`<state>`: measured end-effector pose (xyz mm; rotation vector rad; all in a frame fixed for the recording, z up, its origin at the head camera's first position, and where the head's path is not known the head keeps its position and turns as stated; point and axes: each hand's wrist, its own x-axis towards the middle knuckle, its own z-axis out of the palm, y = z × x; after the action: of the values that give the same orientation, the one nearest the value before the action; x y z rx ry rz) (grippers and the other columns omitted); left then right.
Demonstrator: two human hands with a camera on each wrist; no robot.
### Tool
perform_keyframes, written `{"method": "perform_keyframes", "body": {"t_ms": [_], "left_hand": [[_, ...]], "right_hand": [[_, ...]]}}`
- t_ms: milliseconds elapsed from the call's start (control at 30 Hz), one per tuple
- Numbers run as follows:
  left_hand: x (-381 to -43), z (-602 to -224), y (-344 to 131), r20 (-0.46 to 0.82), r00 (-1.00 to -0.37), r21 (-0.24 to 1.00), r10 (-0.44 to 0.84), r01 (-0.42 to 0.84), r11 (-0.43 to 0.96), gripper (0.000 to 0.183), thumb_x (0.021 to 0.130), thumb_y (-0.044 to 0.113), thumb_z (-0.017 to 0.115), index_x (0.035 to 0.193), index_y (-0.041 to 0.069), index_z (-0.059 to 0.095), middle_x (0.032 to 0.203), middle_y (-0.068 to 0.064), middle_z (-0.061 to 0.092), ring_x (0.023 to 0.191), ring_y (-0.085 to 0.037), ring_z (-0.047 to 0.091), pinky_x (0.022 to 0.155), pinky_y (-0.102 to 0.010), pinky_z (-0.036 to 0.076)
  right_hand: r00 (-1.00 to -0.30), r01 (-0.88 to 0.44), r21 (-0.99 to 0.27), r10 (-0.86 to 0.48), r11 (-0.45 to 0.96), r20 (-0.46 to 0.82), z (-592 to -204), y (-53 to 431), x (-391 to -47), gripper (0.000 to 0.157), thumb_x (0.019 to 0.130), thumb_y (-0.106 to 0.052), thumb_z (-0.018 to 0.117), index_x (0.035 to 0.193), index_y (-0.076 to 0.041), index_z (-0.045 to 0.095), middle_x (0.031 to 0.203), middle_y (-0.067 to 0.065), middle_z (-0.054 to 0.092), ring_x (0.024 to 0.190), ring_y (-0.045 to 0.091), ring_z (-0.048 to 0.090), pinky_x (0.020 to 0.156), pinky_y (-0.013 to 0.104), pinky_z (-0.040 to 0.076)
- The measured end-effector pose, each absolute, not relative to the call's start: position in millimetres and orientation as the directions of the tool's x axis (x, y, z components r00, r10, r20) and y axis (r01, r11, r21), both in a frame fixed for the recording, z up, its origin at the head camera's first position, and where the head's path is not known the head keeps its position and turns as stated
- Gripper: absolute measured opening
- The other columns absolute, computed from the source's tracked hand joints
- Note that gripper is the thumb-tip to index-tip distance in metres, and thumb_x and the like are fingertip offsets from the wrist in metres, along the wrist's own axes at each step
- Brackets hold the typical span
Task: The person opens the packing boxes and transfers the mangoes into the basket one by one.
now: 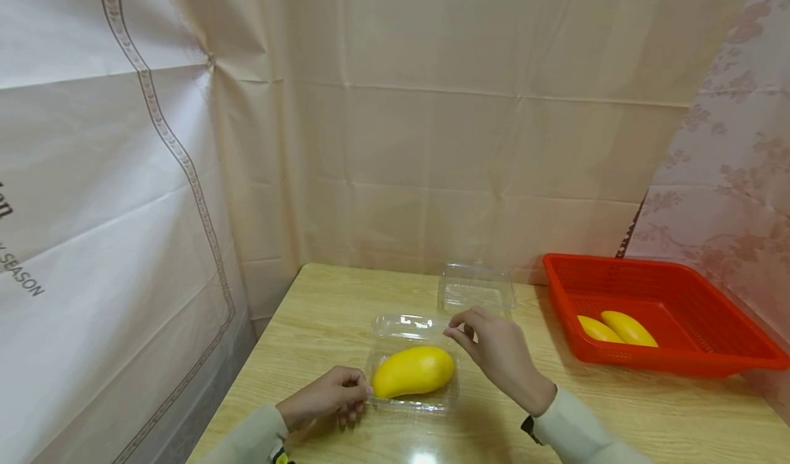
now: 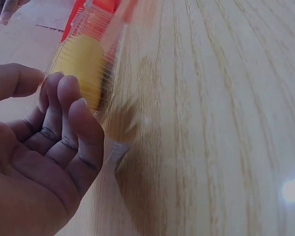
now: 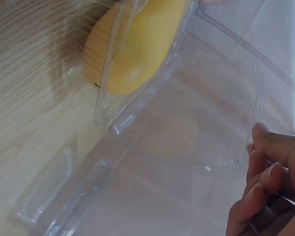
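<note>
A yellow mango (image 1: pixel 415 371) lies in a clear plastic clamshell box (image 1: pixel 426 406) on the wooden table. Thumb and fingers of my left hand (image 1: pixel 330 395) pinch the box's near left corner; in the left wrist view the other fingers of that hand (image 2: pixel 44 132) are curled, and the mango (image 2: pixel 78 61) shows through the ribbed wall. My right hand (image 1: pixel 496 354) is above the box's far right side. In the right wrist view its thumb and fingertips (image 3: pixel 259 135) pinch the edge of the clear lid (image 3: pixel 187 137), which stands raised away from the mango (image 3: pixel 137 49).
Behind the box, near the table's back edge, stands another clear plastic box (image 1: pixel 475 292). A red plastic basket (image 1: pixel 679 361) at the right holds two yellow mangoes (image 1: pixel 629 328). Cloth sheeting (image 1: pixel 401 142) hangs behind the table and along both sides.
</note>
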<state>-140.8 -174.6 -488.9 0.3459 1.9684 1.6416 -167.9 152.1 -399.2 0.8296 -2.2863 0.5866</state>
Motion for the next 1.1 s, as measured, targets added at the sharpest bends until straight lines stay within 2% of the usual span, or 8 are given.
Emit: {"method": "perform_keyframes", "body": {"t_ms": [133,300,433,567,800,1100], "left_hand": [[-141,-489,-175,-0.248,-0.818,0.963,0.518,-0.150,0.225,0.021,0.105,0.022,0.061,0.090,0.006,0.060,0.079,-0.005,0.062,0.065,-0.015,0.056,0.053,-0.025,0.047],[-139,-488,-175,-0.253,-0.819,0.962,0.515,-0.154,0.227,0.022,0.105,0.022,0.062,0.091,0.006,0.061,0.079,-0.005,0.063,0.066,-0.015,0.056,0.054,-0.025,0.048],[-138,-487,-176,-0.249,-0.813,0.963,0.526,-0.152,0.222,0.023,0.105,0.022,0.062,0.090,0.005,0.061,0.078,-0.005,0.063,0.065,-0.014,0.057,0.053,-0.024,0.048],[-138,-487,-177,-0.243,-0.805,0.966,0.541,-0.147,0.215,0.023,0.105,0.021,0.061,0.088,0.006,0.061,0.077,-0.004,0.063,0.064,-0.013,0.057,0.053,-0.023,0.049],[-139,-488,-178,-0.243,-0.802,0.966,0.546,-0.149,0.210,0.023,0.105,0.022,0.061,0.088,0.007,0.062,0.077,-0.003,0.063,0.064,-0.013,0.057,0.053,-0.023,0.049],[-139,-487,-177,-0.259,-0.802,0.961,0.539,-0.161,0.223,0.022,0.106,0.022,0.059,0.091,0.006,0.061,0.078,-0.004,0.063,0.065,-0.014,0.057,0.054,-0.024,0.049]], "right_hand": [[-0.708,-0.619,-0.298,-0.353,0.727,0.612,-397,158,-174,0.013,0.085,-0.024,0.086,0.090,-0.017,0.076,0.074,-0.012,0.061,0.057,-0.001,0.045,0.050,0.019,0.041],[-0.787,-0.565,-0.450,-0.287,0.691,0.546,-398,163,-184,0.008,0.088,-0.021,0.082,0.091,-0.018,0.076,0.077,-0.011,0.064,0.057,0.008,0.046,0.051,0.023,0.041],[-0.817,-0.542,-0.536,-0.257,0.647,0.516,-402,167,-193,0.005,0.090,-0.021,0.081,0.092,-0.019,0.077,0.082,-0.010,0.067,0.058,0.011,0.047,0.052,0.024,0.040],[-0.841,-0.528,-0.625,-0.252,0.575,0.479,-407,169,-200,0.007,0.093,-0.021,0.078,0.097,-0.015,0.076,0.085,-0.004,0.068,0.051,0.011,0.049,0.046,0.025,0.043],[-0.921,-0.389,-0.807,-0.192,0.444,0.339,-416,173,-212,0.014,0.098,-0.015,0.072,0.109,-0.006,0.073,0.093,0.007,0.067,0.052,0.015,0.051,0.043,0.026,0.046],[-0.945,-0.328,-0.843,-0.162,0.427,0.286,-426,174,-221,0.013,0.099,-0.018,0.071,0.107,-0.008,0.074,0.096,0.011,0.067,0.054,0.018,0.052,0.043,0.026,0.045]]}}
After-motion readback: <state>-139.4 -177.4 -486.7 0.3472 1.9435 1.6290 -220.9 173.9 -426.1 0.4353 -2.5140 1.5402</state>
